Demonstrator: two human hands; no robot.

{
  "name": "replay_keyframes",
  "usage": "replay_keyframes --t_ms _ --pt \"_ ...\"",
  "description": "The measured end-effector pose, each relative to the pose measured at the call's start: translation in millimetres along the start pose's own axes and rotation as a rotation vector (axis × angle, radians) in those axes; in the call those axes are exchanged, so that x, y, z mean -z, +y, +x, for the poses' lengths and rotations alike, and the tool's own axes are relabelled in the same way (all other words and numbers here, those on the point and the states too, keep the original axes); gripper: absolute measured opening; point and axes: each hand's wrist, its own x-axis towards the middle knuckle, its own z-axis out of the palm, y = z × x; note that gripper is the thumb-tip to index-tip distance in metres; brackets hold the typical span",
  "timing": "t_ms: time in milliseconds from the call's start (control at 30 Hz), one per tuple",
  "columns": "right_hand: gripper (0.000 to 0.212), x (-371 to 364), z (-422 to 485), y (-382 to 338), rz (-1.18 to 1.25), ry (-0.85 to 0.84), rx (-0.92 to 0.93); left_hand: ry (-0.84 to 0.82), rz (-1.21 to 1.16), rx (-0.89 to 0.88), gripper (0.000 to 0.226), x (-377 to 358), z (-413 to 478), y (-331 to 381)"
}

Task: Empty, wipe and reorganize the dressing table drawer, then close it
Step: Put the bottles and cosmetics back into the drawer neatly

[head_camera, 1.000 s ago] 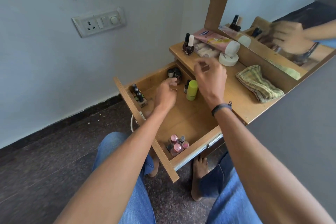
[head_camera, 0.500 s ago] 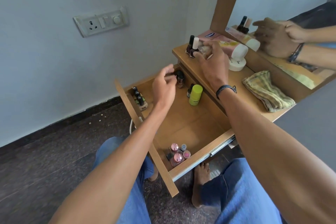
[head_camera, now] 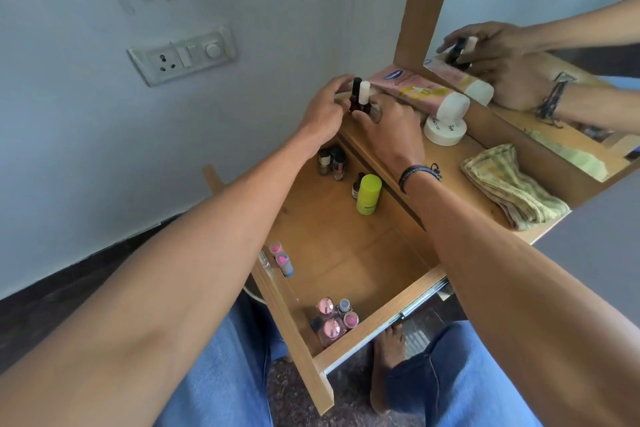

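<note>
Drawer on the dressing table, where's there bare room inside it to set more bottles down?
The middle of the drawer floor is bare, between the lime green bottle at the back and the pink-capped bottles in the near corner. Small dark bottles fill the back left corner. On the tabletop, bare wood lies between the white jar and the folded cloth.

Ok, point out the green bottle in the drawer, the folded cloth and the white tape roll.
green bottle (head_camera: pixel 368 193), head view, on its side wall
folded cloth (head_camera: pixel 512 187), head view, on its top fold
white tape roll (head_camera: pixel 442 130), head view, on its outer rim
</note>
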Motion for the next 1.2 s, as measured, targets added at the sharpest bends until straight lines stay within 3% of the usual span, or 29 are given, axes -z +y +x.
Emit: replay_keyframes --t_ms 200,433,700,967,1200 --pt "0.032 2 0 -1 0.035 0.013 -0.033 -0.045 0.096 -0.015 0.039 1 9 -2" --pt "0.034 7 -6 -5 0.060 0.027 -0.045 0.028 0.187 -0.047 0.027 1 9 -6" --pt "0.028 10 -10 -5 0.027 -0.014 -0.060 0.206 0.237 -0.071 0.019 18 -16 -19" --pt "0.028 19 -18 -19 0.061 0.016 -0.063 0.427 0.317 -0.072 0.018 72 -101 -52" --pt "0.022 0 -61 -55 0.216 -0.090 0.052 0.459 0.250 -0.030 0.024 98 -136 -70"
